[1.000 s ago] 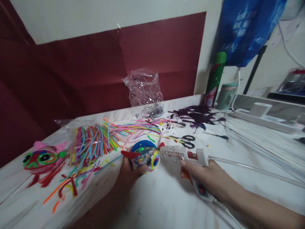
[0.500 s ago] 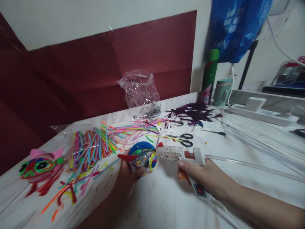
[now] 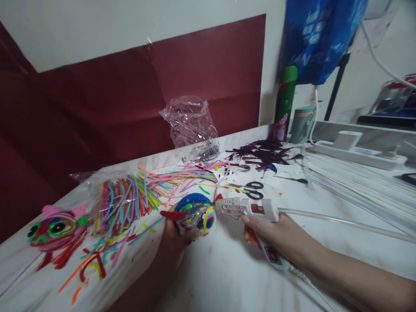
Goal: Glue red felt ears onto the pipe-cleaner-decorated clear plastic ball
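My left hand is closed around a round, multicoloured craft figure with a blue top, a red strip sticking out to the left and a ringed yellow, red and blue eye. My right hand grips a white hot glue gun, its fingers at the orange trigger. The gun's nozzle points left and comes up to the figure's upper right side; whether it touches is hard to tell. A clear glue stick runs out of the gun's back to the right.
At the left stands a red and pink craft figure. Colourful pipe cleaners spread beside a clear bag. Black-handled scissors lie behind the gun. Farther back are purple shreds, a mug and a power strip.
The glue gun and my right hand have shifted very slightly. My left hand keeps the figure in nearly the same place, and the view has tilted a little.
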A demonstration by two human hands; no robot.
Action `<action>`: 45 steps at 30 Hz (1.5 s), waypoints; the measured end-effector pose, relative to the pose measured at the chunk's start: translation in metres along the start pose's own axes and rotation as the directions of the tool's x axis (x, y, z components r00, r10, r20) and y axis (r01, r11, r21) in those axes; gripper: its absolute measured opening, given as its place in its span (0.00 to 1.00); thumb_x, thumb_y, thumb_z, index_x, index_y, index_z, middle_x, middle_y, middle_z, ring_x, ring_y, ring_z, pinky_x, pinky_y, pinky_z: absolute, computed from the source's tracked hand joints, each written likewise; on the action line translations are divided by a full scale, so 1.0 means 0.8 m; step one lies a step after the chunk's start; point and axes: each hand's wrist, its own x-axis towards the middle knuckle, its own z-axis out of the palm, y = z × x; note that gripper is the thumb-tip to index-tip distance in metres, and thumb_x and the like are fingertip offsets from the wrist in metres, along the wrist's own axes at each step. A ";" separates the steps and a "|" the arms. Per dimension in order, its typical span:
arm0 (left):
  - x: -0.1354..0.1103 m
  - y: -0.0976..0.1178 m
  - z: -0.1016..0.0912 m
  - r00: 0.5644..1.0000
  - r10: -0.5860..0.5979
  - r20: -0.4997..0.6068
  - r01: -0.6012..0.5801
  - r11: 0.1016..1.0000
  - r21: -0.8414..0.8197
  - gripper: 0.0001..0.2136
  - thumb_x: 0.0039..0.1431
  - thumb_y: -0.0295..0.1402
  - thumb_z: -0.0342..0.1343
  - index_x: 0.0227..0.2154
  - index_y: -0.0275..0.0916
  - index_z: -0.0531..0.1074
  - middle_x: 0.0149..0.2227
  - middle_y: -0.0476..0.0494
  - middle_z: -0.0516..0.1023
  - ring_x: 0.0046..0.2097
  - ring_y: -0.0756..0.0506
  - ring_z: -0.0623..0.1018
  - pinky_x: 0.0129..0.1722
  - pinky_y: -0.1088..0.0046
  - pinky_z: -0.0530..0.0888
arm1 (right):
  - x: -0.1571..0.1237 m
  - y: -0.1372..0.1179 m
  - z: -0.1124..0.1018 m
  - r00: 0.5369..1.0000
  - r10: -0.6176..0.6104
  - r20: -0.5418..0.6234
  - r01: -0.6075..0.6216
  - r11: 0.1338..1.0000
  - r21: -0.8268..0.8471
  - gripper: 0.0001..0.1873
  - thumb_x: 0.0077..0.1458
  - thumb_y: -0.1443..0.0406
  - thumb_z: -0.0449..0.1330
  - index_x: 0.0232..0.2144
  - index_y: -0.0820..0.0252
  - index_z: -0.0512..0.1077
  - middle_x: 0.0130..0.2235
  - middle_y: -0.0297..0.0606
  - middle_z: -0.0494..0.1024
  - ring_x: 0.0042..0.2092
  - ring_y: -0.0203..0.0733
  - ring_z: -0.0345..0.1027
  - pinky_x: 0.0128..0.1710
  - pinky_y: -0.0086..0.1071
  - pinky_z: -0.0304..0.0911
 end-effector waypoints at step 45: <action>0.001 -0.015 -0.005 0.998 0.052 -0.030 -0.050 0.996 0.070 0.40 0.32 0.26 0.69 0.53 0.43 0.61 0.46 0.40 0.76 0.47 0.34 0.76 0.45 0.60 0.73 | -0.020 -0.022 0.008 0.998 -0.002 0.062 0.005 0.999 -0.038 0.22 0.48 0.47 0.55 0.19 0.58 0.70 0.15 0.31 0.66 0.18 0.35 0.58 0.18 0.28 0.55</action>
